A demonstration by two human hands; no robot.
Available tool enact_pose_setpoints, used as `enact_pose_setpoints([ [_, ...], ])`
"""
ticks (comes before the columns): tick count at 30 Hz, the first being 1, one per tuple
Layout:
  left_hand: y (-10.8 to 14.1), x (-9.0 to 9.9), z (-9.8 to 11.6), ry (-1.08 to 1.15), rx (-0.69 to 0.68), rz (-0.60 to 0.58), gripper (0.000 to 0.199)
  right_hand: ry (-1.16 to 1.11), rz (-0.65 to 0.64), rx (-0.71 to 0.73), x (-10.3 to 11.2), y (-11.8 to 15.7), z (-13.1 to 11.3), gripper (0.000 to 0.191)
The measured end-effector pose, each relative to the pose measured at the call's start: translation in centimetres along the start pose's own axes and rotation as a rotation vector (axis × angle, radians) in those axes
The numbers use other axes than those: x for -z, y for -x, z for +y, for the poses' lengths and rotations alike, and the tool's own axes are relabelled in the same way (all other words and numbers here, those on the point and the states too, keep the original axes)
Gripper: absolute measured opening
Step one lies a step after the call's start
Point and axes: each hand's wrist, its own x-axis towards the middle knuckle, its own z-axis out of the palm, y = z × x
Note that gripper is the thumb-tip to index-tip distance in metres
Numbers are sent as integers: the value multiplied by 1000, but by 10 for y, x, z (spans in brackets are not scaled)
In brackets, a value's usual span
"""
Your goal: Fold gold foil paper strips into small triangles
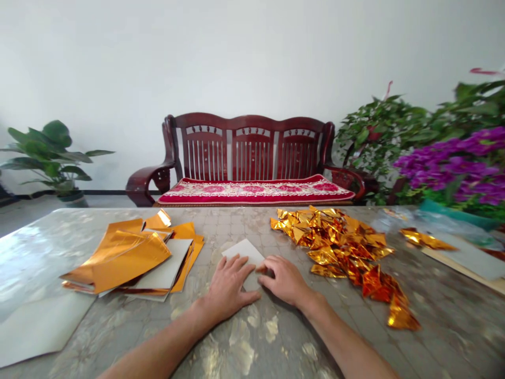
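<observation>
One left hand point(229, 284), fingers apart, and right hand point(287, 281), finger grip indeterminable, are touching white paper point(244, 250) short of the worktop's point(232, 225) far edge.

Two hands are seen, a left hand point(229, 287) and a right hand point(287, 281), with one small white sheet point(245, 249) found at their fingers point(236, 261). Left of the fingers, one stack of gold sheets point(126, 258) is seen, its overlapping layers not countable; nearer and farther left, one loose pale sheet point(43, 326) is counted. Right of the fingers, one heap of folded gold pieces point(335, 237) is seen, exact number obscured by overlap. All are borne by one worktop point(221, 342). Beyond the fingers, one bench point(250, 122) with three back panels and one seat cover point(256, 190) is counted; far left, one potted plant point(55, 150).
</observation>
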Motion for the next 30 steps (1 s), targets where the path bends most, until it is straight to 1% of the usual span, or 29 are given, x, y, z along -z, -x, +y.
enact_pose_setpoints([
  [1,0,1,-1,11,-1,-4,58,-30,-23,52,3,0,5,24],
  [2,0,2,-2,22,-5,-7,57,-49,-37,94,5,0,10,33],
  [3,-1,2,-4,33,-10,-8,55,-59,-46,122,7,0,14,34],
  [6,-1,2,-7,50,-14,6,54,-43,-33,160,8,1,17,19],
  [9,-2,0,-5,34,-20,46,53,50,12,192,3,1,8,3],
  [12,-1,-2,-1,10,-19,68,48,184,71,227,-5,0,-2,10],
  [15,0,-3,3,-14,9,81,36,255,97,254,-10,-2,-8,13],
  [19,-2,-2,2,-26,3,75,25,189,137,220,-12,-4,-7,14],
  [22,-6,0,-2,-49,-21,52,21,96,153,168,-9,-4,-5,14],
  [25,-7,3,-8,-73,2,30,23,20,162,166,-5,-3,-4,1],
  [27,-7,5,-10,-66,40,40,24,1,157,187,-4,-2,-3,17],
  [28,-6,6,-10,-56,52,51,25,3,154,196,-4,-2,-3,22],
  [29,-6,7,-11,-44,55,60,25,11,152,202,-5,-2,-3,23],
  [30,-5,7,-10,-30,52,66,26,20,153,206,-5,-2,-2,19],
])
